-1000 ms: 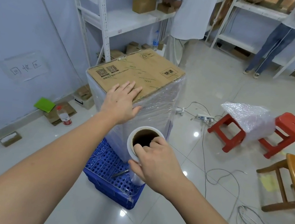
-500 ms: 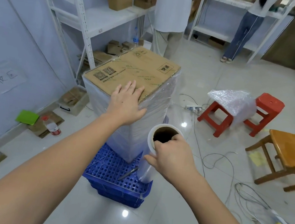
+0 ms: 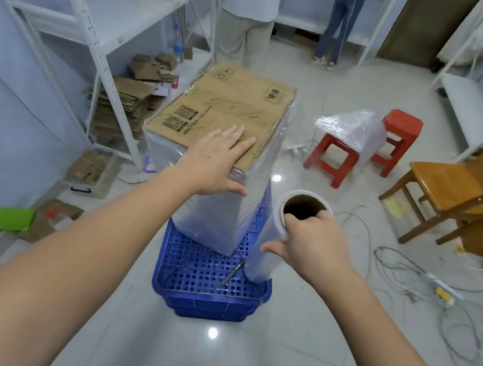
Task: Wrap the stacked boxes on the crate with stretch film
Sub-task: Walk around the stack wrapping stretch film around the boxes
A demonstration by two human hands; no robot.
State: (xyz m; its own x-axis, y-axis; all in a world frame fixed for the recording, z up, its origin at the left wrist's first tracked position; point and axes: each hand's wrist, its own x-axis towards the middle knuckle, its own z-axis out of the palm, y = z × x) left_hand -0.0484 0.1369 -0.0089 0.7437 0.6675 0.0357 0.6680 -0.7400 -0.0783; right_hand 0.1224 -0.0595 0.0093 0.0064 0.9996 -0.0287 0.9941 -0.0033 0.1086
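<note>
White shelving ringed the tiled floor; the stacked boxes sat film-clad on the blue crate. Left hand lay flat, steadying. Right hand gripped the film roll, mid-wrap; next, probably carrying it round the corner.

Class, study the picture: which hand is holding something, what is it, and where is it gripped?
The right hand grips the stretch film roll at its top end, fingers hooked into the core.

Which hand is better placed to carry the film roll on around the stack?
Probably the right hand: it already grips the stretch film roll, fingers hooked into its core, beside the wrapped boxes. The left hand lies flat on the top carton, steadying the stack on the blue crate.
</note>
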